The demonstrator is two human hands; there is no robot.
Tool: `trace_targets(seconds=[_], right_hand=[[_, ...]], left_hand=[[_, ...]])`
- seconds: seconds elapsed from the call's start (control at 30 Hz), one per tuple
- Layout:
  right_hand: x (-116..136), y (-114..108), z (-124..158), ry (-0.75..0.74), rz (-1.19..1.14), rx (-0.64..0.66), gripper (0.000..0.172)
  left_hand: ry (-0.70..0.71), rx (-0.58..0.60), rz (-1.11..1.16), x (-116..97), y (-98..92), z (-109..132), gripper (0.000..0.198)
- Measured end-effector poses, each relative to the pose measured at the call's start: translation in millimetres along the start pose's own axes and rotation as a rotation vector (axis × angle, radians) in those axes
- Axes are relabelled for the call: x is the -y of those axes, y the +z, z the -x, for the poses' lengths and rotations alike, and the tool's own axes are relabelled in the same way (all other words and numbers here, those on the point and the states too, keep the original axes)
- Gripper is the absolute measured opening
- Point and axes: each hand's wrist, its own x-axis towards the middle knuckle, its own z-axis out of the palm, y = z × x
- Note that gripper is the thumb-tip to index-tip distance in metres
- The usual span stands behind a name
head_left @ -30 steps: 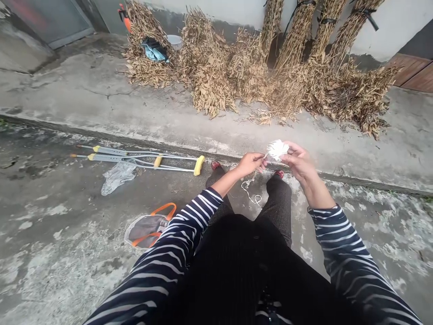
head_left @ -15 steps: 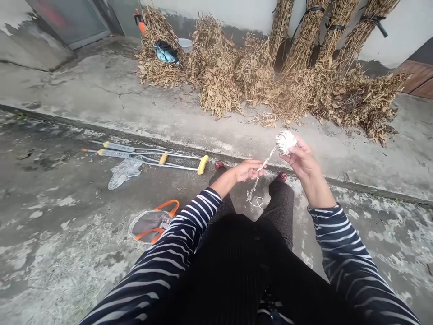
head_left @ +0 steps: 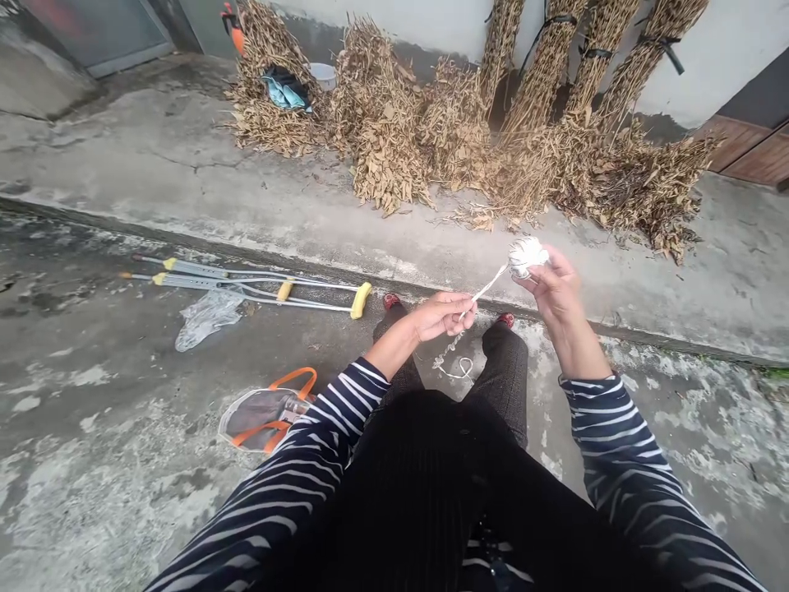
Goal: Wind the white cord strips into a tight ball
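Observation:
My right hand grips a white ball of string by its right side, with fingers and thumb curled round it. From the ball a strand of white string runs down and left to my left hand. There the strand passes between thumb and fingers, which are pinched on it. Below that hand the loose end hangs in crinkles and loops in front of my legs. The ball is held up and to the right of my left hand, the strand looking taut between them.
A pair of crutches lies on the concrete at left beside a clear plastic bag. Nearer is a bag with orange handles. Across a low step edge, dried plant bundles lean on the wall.
The whole view has shifted, so the ground things sit further left. My left hand has closed more firmly on the strand, and the ball has turned slightly in my right hand.

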Motion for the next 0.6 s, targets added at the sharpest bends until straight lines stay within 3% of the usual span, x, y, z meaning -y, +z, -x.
trace_targets(seconds=[0.2, 0.3, 0.4, 0.5, 0.6], right_hand=[[-0.3, -5.9, 2.6, 0.052, -0.043, 0.013, 0.04], [3.8, -2.4, 9.1, 0.049, -0.051, 0.047, 0.041], [6.1, 5.9, 15.6, 0.032, -0.008, 0.061, 0.045], [5.6, 14.9, 19.3, 0.016, 0.029, 0.032, 0.048], [4.7, 19.7, 19.7, -0.031, 0.071, 0.002, 0.048]], left_hand=[[-0.043, -0.002, 0.066, -2.4, -3.9, 1.9, 0.032], [-0.079, -0.093, 0.011, 1.4, -13.1, -7.1, 0.028], [-0.099, -0.252, -0.218, 5.6, -13.8, -21.4, 0.025], [0.076, -0.427, -0.321, 4.7, 1.8, -34.5, 0.036], [0.275, -0.388, -0.231, -0.8, 24.6, -43.3, 0.041]])
